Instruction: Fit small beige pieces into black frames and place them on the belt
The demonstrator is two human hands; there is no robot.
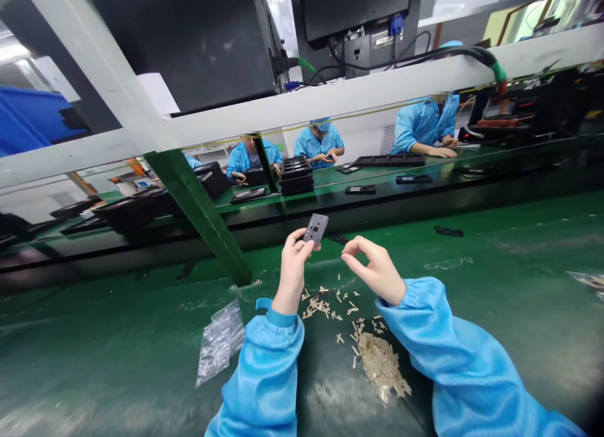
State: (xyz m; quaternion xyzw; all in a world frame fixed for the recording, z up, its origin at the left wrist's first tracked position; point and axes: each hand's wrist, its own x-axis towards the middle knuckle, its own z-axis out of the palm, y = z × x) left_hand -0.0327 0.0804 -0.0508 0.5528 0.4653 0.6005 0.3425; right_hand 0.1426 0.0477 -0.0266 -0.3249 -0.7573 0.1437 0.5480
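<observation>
My left hand (293,267) is raised above the green table (141,336) and pinches a small grey flat part with holes (316,228) by its lower edge. Just right of it, my right hand (372,268) has thumb and forefinger pressed together in a pinch; whatever they hold is too small to make out. Below both hands lies a heap of small beige pieces (377,361), with several loose ones (325,305) scattered toward my left wrist. Both arms wear blue sleeves.
A clear plastic bag (219,339) lies left of my left arm. A green post (198,214) rises ahead. Beyond it runs a conveyor with dark trays (389,161) and parts. Three people in blue coats (425,126) work on the far side. A small black part (448,231) lies at right.
</observation>
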